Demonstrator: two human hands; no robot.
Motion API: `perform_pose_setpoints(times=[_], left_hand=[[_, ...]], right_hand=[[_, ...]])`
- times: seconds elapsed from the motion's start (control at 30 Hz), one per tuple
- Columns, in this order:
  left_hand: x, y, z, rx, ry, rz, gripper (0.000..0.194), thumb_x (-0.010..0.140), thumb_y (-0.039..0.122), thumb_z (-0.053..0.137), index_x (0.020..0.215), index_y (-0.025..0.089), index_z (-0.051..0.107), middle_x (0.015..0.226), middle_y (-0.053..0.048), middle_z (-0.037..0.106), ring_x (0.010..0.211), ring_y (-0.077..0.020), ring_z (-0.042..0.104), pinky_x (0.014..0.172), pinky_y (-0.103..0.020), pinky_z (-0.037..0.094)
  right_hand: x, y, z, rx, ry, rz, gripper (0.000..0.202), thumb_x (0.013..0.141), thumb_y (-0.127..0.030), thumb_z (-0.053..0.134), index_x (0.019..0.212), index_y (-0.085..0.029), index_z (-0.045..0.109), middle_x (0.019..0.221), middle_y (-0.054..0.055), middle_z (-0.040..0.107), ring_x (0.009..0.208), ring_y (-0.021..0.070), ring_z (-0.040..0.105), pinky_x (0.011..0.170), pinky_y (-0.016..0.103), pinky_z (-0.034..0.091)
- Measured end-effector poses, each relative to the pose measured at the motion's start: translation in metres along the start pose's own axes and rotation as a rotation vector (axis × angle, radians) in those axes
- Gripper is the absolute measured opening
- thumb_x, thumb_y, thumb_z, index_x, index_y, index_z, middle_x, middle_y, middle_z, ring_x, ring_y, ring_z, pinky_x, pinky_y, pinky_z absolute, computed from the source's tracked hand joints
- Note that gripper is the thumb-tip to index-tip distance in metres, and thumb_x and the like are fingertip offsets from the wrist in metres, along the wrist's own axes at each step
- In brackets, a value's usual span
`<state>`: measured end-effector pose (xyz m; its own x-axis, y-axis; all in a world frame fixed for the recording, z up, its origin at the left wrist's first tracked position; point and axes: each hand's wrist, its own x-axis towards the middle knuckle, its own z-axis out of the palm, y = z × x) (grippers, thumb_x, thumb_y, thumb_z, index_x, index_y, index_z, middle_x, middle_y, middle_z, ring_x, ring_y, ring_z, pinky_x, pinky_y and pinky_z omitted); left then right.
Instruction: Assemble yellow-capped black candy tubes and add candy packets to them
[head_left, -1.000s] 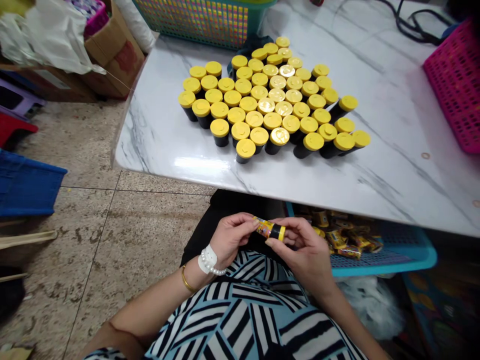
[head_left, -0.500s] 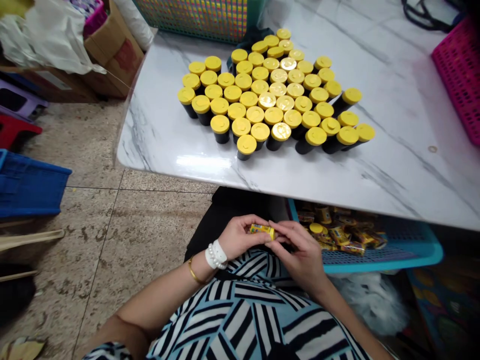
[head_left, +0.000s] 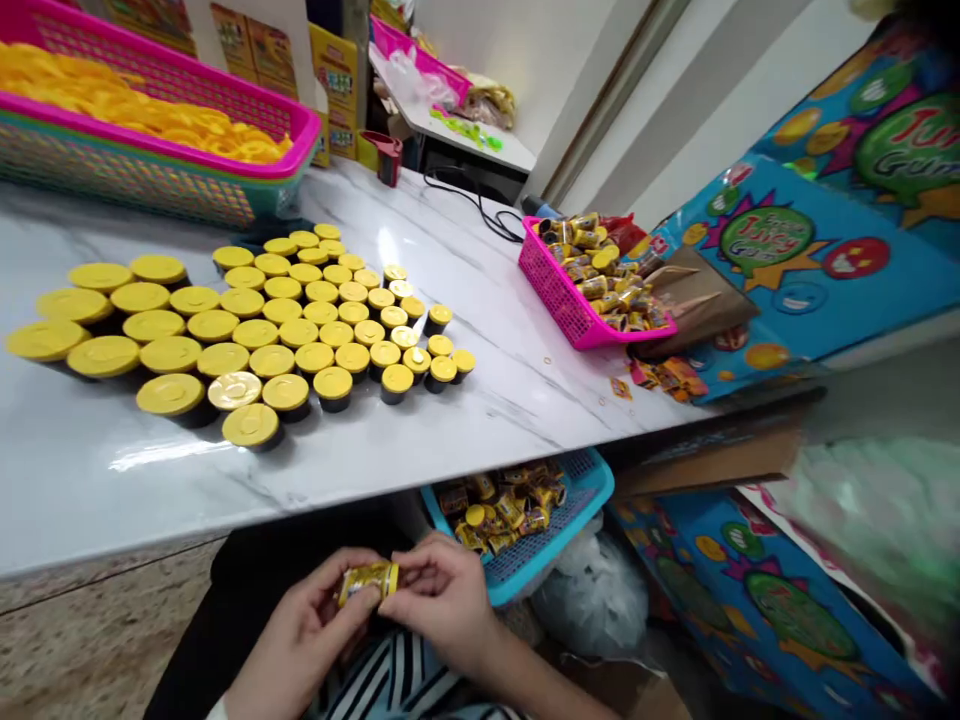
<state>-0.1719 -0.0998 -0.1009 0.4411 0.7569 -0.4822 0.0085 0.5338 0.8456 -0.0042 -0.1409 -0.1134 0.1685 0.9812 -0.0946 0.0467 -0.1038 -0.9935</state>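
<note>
Gripping now at 7 o'clock: yellow-capped printed canister [head_left: 364, 583] | left hand [head_left: 304, 615] curled round body, right hand [head_left: 446, 595] pinching cap end [head_left: 393, 578], presumably steadying both ends, far fingers being hidden | turquoise basket [head_left: 556, 545] at 6 o'clock, handily near

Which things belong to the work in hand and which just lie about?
Likely in use:
Yellow-labelled canister, in left hand and right hand
Yellow-capped black canisters
Blue mesh basket

Likely lying about:
Translucent plastic bag
Pale green plastic

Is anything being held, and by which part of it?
Yes, a small yellow container: the left grip holds its body, the right grip its yellow-rimmed end.
</note>
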Motion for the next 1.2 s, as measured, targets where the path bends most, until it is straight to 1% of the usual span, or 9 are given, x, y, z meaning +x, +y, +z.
perform_pose_setpoints(times=[0.1,0.27,0.4,0.5,0.67,0.77,0.9,1.03,1.2], left_hand=[[0.004,0.015,0.014,0.060,0.002,0.065,0.037,0.073,0.048,0.076,0.094,0.018,0.065,0.070,0.001,0.061,0.055,-0.0105,0.051,0.049,-0.020,0.041],[0.014,0.007,0.021,-0.154,-0.162,-0.112,0.045,0.076,0.057,0.070,0.087,0.015,0.058,0.058,0.002,0.057,0.037,-0.0045,0.040,0.035,-0.014,0.027],[0.012,0.005,0.026,-0.382,-0.240,-0.215,0.049,0.074,0.058,0.071,0.092,0.014,0.059,0.055,0.002,0.057,0.035,-0.0041,0.038,0.031,-0.013,0.022],[0.014,0.010,0.033,-0.496,-0.310,-0.218,0.046,0.073,0.051,0.076,0.094,0.014,0.059,0.057,0.003,0.058,0.036,-0.0029,0.037,0.032,-0.013,0.021],[0.033,0.021,0.054,-0.424,-0.254,-0.189,0.045,0.073,0.054,0.075,0.075,0.014,0.055,0.050,0.005,0.053,0.034,-0.0012,0.033,0.031,-0.013,0.016],[0.046,0.030,0.072,-0.452,-0.373,-0.205,0.044,0.073,0.054,0.074,0.079,0.013,0.058,0.052,0.002,0.056,0.035,-0.0020,0.036,0.031,-0.013,0.015],[0.063,0.037,0.094,-0.472,-0.416,-0.269,0.045,0.070,0.050,0.079,0.083,0.012,0.058,0.051,0.005,0.053,0.034,-0.0004,0.030,0.030,-0.013,0.012],[0.080,0.042,0.112,-0.419,-0.455,-0.309,0.048,0.074,0.058,0.072,0.078,0.012,0.058,0.049,0.003,0.055,0.032,-0.0006,0.028,0.028,-0.013,0.012],[0.091,0.047,0.126,-0.466,-0.566,-0.388,0.039,0.070,0.042,0.079,0.083,0.011,0.059,0.050,0.006,0.053,0.031,0.0012,0.027,0.027,-0.012,0.013]], right_hand=[[-0.001,-0.012,-0.004,0.215,-0.008,0.254,0.036,0.059,-0.038,0.086,0.083,-0.018,0.069,0.066,0.000,0.068,0.054,0.0130,0.064,0.058,0.028,0.058],[0.001,-0.019,-0.030,0.283,-0.193,0.332,0.038,0.069,-0.031,0.082,0.104,-0.019,0.069,0.079,0.000,0.069,0.060,0.0107,0.066,0.061,0.026,0.060],[-0.003,-0.011,-0.039,0.311,-0.212,0.281,0.023,0.072,-0.030,0.080,0.092,-0.022,0.074,0.105,0.002,0.062,0.073,0.0136,0.069,0.062,0.030,0.064],[-0.005,-0.009,-0.039,0.384,-0.104,0.226,0.016,0.073,-0.029,0.080,0.086,-0.023,0.073,0.100,-0.001,0.059,0.063,0.0111,0.068,0.054,0.029,0.063],[-0.003,-0.021,-0.047,0.329,-0.053,0.102,0.017,0.078,-0.024,0.076,0.095,-0.025,0.074,0.108,0.002,0.057,0.064,0.0121,0.070,0.056,0.031,0.065],[-0.002,-0.025,-0.057,0.310,0.039,-0.026,0.014,0.080,-0.020,0.074,0.092,-0.026,0.075,0.103,0.001,0.055,0.059,0.0094,0.068,0.050,0.026,0.062],[0.003,-0.023,-0.074,0.319,0.184,-0.117,0.013,0.082,-0.019,0.071,0.091,-0.028,0.073,0.100,-0.001,0.051,0.050,0.0054,0.062,0.040,0.021,0.055],[0.009,-0.025,-0.099,0.166,0.210,-0.141,0.017,0.081,-0.022,0.073,0.097,-0.028,0.075,0.100,0.002,0.053,0.062,0.0086,0.063,0.051,0.023,0.060],[0.011,-0.021,-0.126,0.124,0.249,-0.194,0.013,0.083,-0.021,0.070,0.093,-0.028,0.075,0.094,0.001,0.051,0.059,0.0083,0.061,0.051,0.026,0.059]])
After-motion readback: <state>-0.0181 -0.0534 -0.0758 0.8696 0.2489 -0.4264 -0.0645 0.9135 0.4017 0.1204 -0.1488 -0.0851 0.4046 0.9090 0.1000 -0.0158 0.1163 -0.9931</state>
